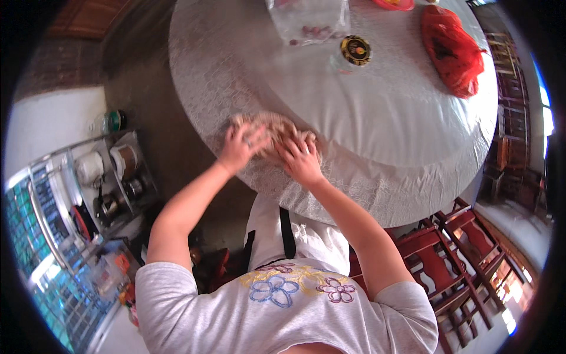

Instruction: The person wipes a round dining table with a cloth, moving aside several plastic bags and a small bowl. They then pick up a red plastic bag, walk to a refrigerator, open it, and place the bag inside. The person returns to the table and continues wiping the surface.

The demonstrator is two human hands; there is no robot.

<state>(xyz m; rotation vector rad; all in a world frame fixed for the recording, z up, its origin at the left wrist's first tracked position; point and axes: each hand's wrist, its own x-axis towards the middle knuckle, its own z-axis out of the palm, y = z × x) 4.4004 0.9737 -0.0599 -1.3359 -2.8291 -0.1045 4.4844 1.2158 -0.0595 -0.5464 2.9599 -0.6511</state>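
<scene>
A crumpled tan-brown cloth (272, 125) lies on the near left part of a round table (354, 171) that has a pale, patterned cover. On the cloth's left end is my left hand (243, 146), slightly blurred, its bent fingers gripping the fabric. My right hand (300, 158) grips the right end, fingers curled into the folds and a ring on one finger. Both palms face down, and the cloth stays in contact with the tabletop between them. Parts of the fingertips are hidden in the fabric.
Farther back stand a clear plastic bag (312, 23) holding small dark red items, a round black-and-gold lidded container (355, 50) and a red plastic bag (453, 53). Wooden chairs (430, 259) crowd the right side. A metal rack (118, 177) with pots stands left.
</scene>
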